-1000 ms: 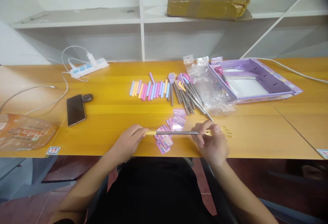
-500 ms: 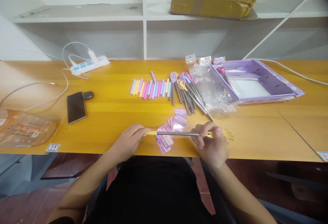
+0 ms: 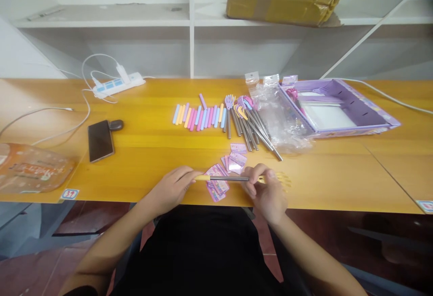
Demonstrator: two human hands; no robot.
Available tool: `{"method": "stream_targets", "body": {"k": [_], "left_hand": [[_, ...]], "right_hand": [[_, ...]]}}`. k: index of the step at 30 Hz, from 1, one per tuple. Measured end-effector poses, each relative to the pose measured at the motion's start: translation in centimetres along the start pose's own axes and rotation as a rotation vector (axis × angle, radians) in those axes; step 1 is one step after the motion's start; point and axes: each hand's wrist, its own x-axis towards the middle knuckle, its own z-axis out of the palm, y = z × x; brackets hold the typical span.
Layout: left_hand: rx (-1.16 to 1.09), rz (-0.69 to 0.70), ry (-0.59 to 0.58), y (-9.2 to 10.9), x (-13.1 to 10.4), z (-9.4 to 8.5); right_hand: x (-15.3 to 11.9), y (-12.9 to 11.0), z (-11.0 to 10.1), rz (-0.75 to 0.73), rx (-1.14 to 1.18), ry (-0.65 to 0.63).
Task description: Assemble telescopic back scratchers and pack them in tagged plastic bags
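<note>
Both hands hold one telescopic back scratcher (image 3: 230, 178) level over the near edge of the tabletop (image 3: 152, 145): the left hand (image 3: 171, 188) pinches its yellow handle end, and the right hand (image 3: 267, 192) is closed around the steel rod beside the yellow claw head. Small pink cards (image 3: 223, 174) lie just beneath it. At 12 o'clock from the hands lie pastel handle sleeves (image 3: 199, 117) and more scratchers (image 3: 248, 122).

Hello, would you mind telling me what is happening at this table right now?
A person holds a telescopic back scratcher over the table edge: the left hand grips its yellow handle, the right hand the end by the yellow claw. Small pink cards lie beneath it. Beyond lie a row of pastel sleeves, more scratchers and an open purple box.
</note>
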Motion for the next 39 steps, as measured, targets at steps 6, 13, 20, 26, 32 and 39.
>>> {"method": "stream_targets", "body": {"k": [6, 13, 20, 26, 32, 39], "left_hand": [[-0.034, -0.016, -0.024, 0.1, -0.1, 0.0], [-0.031, 0.028, 0.026, 0.1, -0.2, -0.1], [-0.008, 0.033, 0.034, -0.1, -0.3, 0.0], [-0.033, 0.041, 0.025, -0.3, -0.3, 0.1], [-0.033, 0.064, 0.054, -0.3, -0.3, 0.0], [-0.03, 0.04, 0.04, 0.1, -0.3, 0.0]], "right_hand": [[0.1, 0.9, 2.2, 0.057, 0.048, 0.011], [-0.1, 2.2, 3.8, 0.081, 0.084, -0.012], [-0.1, 3.0, 4.2, 0.094, 0.087, -0.02], [-0.3, 3.2, 4.2, 0.068, 0.029, -0.036], [-0.4, 3.2, 4.1, 0.04, -0.004, -0.071], [-0.6, 3.5, 4.4, 0.049, -0.026, -0.034]]}}
